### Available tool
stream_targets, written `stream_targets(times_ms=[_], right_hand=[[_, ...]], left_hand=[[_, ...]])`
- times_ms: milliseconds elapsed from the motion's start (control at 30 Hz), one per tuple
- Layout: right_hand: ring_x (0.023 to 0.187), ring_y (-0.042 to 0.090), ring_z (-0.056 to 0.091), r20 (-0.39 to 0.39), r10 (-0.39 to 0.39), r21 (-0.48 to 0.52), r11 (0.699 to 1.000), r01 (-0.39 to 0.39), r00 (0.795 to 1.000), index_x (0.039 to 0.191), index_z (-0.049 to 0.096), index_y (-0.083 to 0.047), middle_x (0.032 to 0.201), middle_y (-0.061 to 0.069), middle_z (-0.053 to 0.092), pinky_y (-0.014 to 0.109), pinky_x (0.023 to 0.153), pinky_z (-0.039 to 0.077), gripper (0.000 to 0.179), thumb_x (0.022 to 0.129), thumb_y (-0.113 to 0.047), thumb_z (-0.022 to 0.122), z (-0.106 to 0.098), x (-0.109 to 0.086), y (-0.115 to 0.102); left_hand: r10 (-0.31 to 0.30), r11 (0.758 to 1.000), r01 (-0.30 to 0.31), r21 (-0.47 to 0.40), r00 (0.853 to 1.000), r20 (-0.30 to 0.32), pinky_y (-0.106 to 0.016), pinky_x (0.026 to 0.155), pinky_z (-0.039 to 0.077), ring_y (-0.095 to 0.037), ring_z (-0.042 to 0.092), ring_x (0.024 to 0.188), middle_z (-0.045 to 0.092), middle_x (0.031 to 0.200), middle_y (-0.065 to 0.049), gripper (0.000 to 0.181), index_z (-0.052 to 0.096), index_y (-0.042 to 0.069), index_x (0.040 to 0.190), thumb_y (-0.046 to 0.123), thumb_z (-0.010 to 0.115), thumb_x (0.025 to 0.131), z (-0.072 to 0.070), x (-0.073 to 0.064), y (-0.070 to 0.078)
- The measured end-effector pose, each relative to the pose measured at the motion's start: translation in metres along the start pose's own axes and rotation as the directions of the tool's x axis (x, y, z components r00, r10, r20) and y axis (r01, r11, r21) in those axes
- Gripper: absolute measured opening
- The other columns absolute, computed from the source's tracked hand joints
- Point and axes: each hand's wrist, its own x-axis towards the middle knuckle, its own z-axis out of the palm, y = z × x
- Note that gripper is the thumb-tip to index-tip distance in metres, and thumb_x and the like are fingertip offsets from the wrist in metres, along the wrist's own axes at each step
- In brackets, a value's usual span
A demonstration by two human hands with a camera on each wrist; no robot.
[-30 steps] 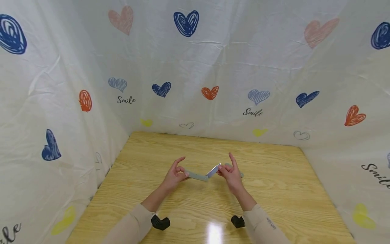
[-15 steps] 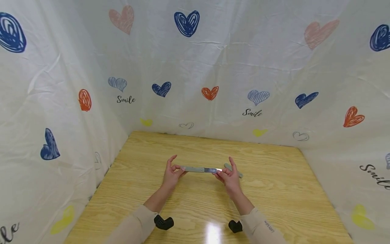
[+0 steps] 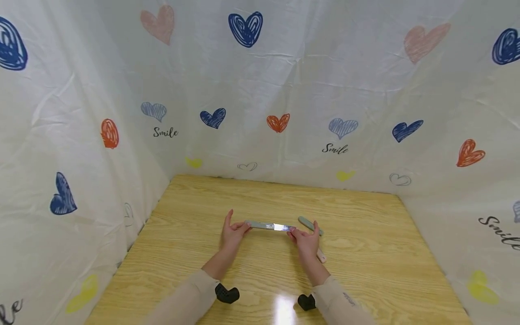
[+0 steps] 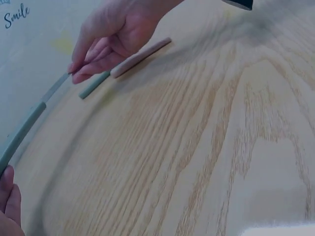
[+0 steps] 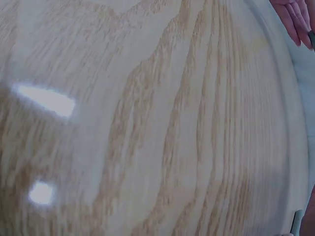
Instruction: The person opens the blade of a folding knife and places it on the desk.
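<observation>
A folding knife [image 3: 262, 225] with a grey-green handle and a shiny blade is held up level over the table, its blade swung out in line with the handle. My left hand [image 3: 233, 235] pinches the far left end of the handle, index finger raised. With thumb and fingertips, my right hand [image 3: 306, 243] pinches the blade near its tip. In the left wrist view the knife's handle [image 4: 24, 128] runs up from the left fingers to the blade at the right hand [image 4: 115, 34].
Just beyond the right hand a second grey-green knife [image 3: 309, 224] lies folded on the wooden table [image 3: 365, 253]. A pale pink handle [image 3: 321, 256] lies beside the right wrist, partly hidden by it. A white curtain [image 3: 300, 90] printed with hearts encloses the table's back and sides.
The blade, at an angle to the handle a second ago, has swung into line with it. The right hand has lowered slightly, and the pink handle has come into sight.
</observation>
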Motion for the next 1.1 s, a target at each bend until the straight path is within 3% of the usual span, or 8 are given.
stream_targets(times_ms=[133,267,367,533,767,833,1000,1100], right_hand=[[0.066,0.017,0.071,-0.058,-0.004,-0.057,0.998,0.0,0.998,0.156,0.0,-0.015,0.067,0.002,0.065,0.028,0.068,0.06,0.103,0.082,0.014,0.065,0.0,0.002,0.005],[0.068,0.015,0.07,-0.047,-0.006,-0.083,0.997,0.002,0.999,0.157,-0.002,-0.017,0.067,0.004,0.064,0.03,0.069,0.06,0.104,0.083,0.015,0.063,-0.002,0.005,0.01],[0.066,0.013,0.069,-0.043,-0.014,-0.131,0.991,0.008,0.999,0.157,-0.003,-0.019,0.065,0.002,0.063,0.028,0.068,0.06,0.103,0.084,0.014,0.063,-0.006,0.007,0.014],[0.06,0.012,0.066,-0.033,-0.049,-0.214,0.976,0.04,0.998,0.157,-0.002,-0.017,0.063,0.002,0.063,0.028,0.063,0.06,0.103,0.084,0.013,0.064,-0.009,0.011,0.019],[0.055,0.01,0.065,-0.012,-0.041,-0.332,0.943,0.035,0.999,0.157,0.0,-0.017,0.064,0.003,0.062,0.025,0.057,0.058,0.103,0.083,0.009,0.067,-0.01,0.015,0.019],[0.053,0.011,0.064,-0.011,-0.038,-0.354,0.935,0.032,0.999,0.157,0.001,-0.017,0.064,0.003,0.061,0.024,0.056,0.058,0.104,0.083,0.009,0.068,-0.01,0.015,0.018],[0.052,0.011,0.065,-0.004,-0.029,-0.406,0.913,0.024,1.0,0.157,-0.002,-0.014,0.066,0.006,0.063,0.025,0.056,0.058,0.105,0.083,0.006,0.07,-0.01,0.013,0.016],[0.052,0.011,0.065,-0.004,-0.031,-0.442,0.896,0.026,1.0,0.156,-0.003,-0.012,0.068,0.007,0.064,0.025,0.056,0.058,0.105,0.083,0.004,0.07,-0.01,0.011,0.015]], left_hand=[[0.004,0.98,0.021,0.2,0.992,-0.123,-0.029,0.079,0.058,-0.007,0.068,0.074,0.071,0.085,-0.003,0.085,0.027,0.013,0.153,0.012,0.076,0.083,0.005,0.004,-0.009],[0.067,0.911,0.018,0.412,0.98,-0.189,-0.033,0.083,0.054,-0.013,0.07,0.077,0.074,0.092,-0.009,0.084,0.031,0.012,0.152,0.02,0.077,0.083,0.006,0.004,-0.018],[0.112,0.879,-0.016,0.477,0.979,-0.172,-0.037,0.083,0.055,-0.018,0.071,0.081,0.074,0.094,-0.011,0.087,0.029,0.012,0.152,0.021,0.078,0.082,0.006,0.004,-0.022],[0.176,0.825,-0.1,0.557,0.981,-0.085,-0.034,0.072,0.057,-0.02,0.07,0.081,0.074,0.092,-0.009,0.09,0.028,0.012,0.153,0.02,0.08,0.08,0.007,0.003,-0.022],[0.222,0.705,-0.162,0.691,0.975,0.002,-0.03,0.069,0.05,-0.011,0.06,0.071,0.069,0.084,-0.002,0.096,0.027,0.013,0.154,0.026,0.083,0.077,-0.001,0.006,-0.021],[0.235,0.693,-0.182,0.698,0.972,0.02,-0.027,0.067,0.048,-0.009,0.057,0.069,0.067,0.083,-0.001,0.096,0.026,0.011,0.153,0.026,0.083,0.077,-0.004,0.007,-0.022],[0.246,0.704,-0.214,0.677,0.968,0.049,-0.021,0.064,0.047,-0.009,0.055,0.07,0.064,0.085,-0.003,0.097,0.027,0.009,0.153,0.026,0.083,0.076,-0.012,0.009,-0.023],[0.225,0.698,-0.209,0.685,0.972,0.068,-0.019,0.066,0.046,-0.009,0.055,0.074,0.063,0.089,-0.002,0.099,0.025,0.012,0.154,0.029,0.083,0.076,-0.014,0.009,-0.023]])
